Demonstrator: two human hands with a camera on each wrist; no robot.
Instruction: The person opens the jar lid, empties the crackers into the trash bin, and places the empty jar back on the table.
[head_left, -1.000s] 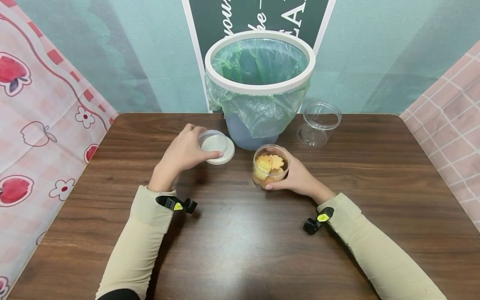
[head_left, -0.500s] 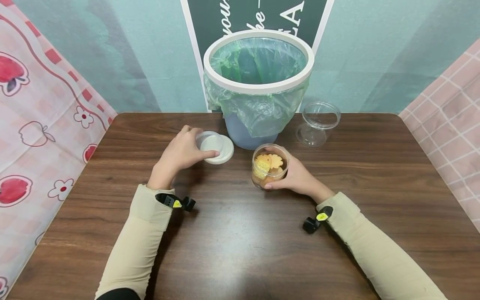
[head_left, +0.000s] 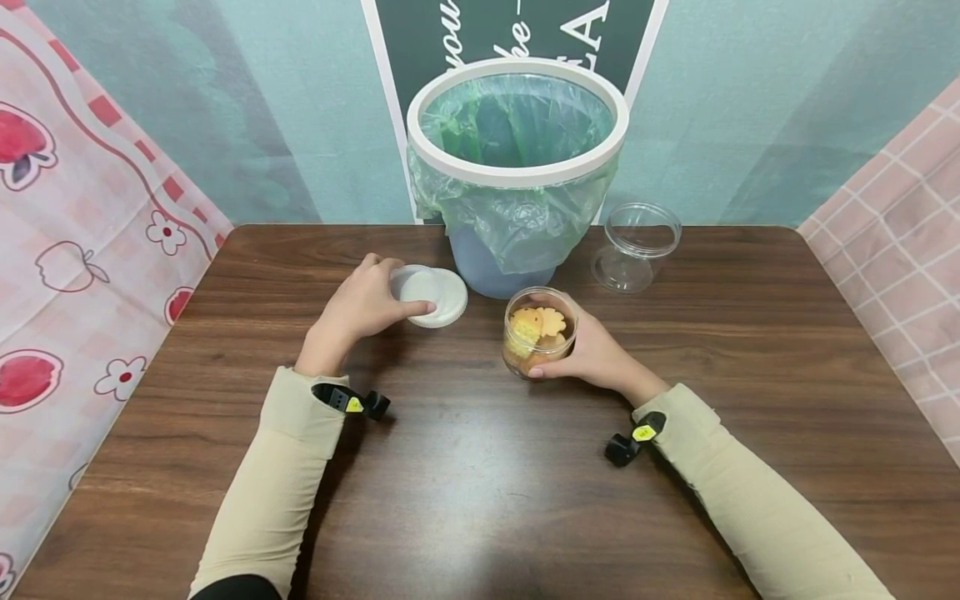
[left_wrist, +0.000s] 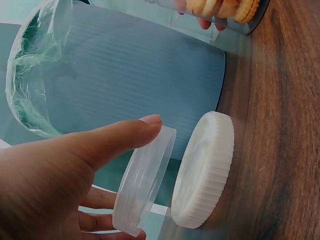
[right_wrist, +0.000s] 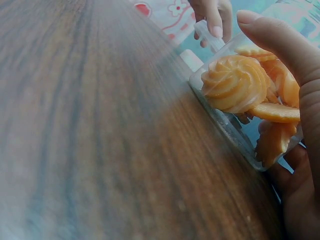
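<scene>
My left hand (head_left: 360, 307) pinches a translucent shallow inner lid (left_wrist: 142, 182) by its edge, thumb on one side and fingers on the other. Just beneath it, a white ribbed screw lid (left_wrist: 216, 172) lies flat on the table; a small gap separates the two in the left wrist view. My right hand (head_left: 603, 354) grips a clear plastic jar (head_left: 517, 362) around its side. Inside the uncovered jar are several golden cookies (right_wrist: 235, 82), one swirled and one flower-shaped. The right fingers are mostly hidden behind the jar.
Behind the hands stands a blue-grey trash bin (head_left: 483, 262) with a white rim and a green bag liner. A second clear jar (head_left: 633, 250), lidless, stands to its right. Everything is on a dark wooden table (head_left: 480, 483) with a curtain along the left.
My left hand has lowered the translucent lid slightly towards the white lid. The right hand and the cookie jar stay in place.
</scene>
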